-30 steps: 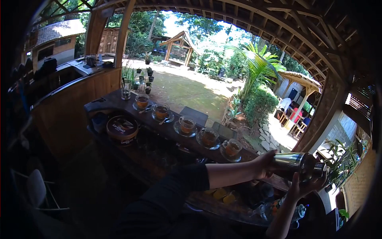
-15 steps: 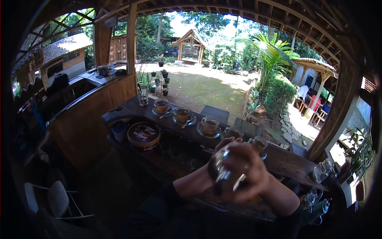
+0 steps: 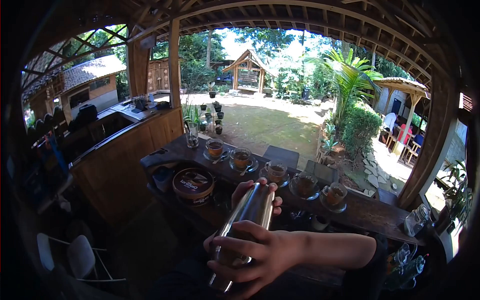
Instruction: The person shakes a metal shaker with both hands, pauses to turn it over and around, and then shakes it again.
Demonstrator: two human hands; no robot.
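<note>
Both of your hands are clamped on a steel cocktail shaker (image 3: 245,227), which lies tilted across the middle of the view, its far end raised toward the bar and its near end low toward you. Your right hand (image 3: 260,255) wraps the lower body with the fingers curled round the front; your left hand (image 3: 250,192) caps the upper end, fingertips showing over the top edge. The shaker sits between the two palms, held in the air above the counter and touching nothing else.

Beyond it runs a dark wooden bar top (image 3: 370,212). Five glass cups of amber tea (image 3: 275,171) on saucers stand in a line along it, and a taller empty glass (image 3: 192,141) stands at the far left end. Just left of the shaker, on a lower shelf, rests a round brown tin (image 3: 193,186) with white lettering on the lid, too small to read. A glass jar (image 3: 415,220) stands at the right end of the bar.

You stand under an open timber roof; a sunlit garden with palms, small pots and thatched huts lies beyond, and people sit at a table (image 3: 407,145) on the right.
</note>
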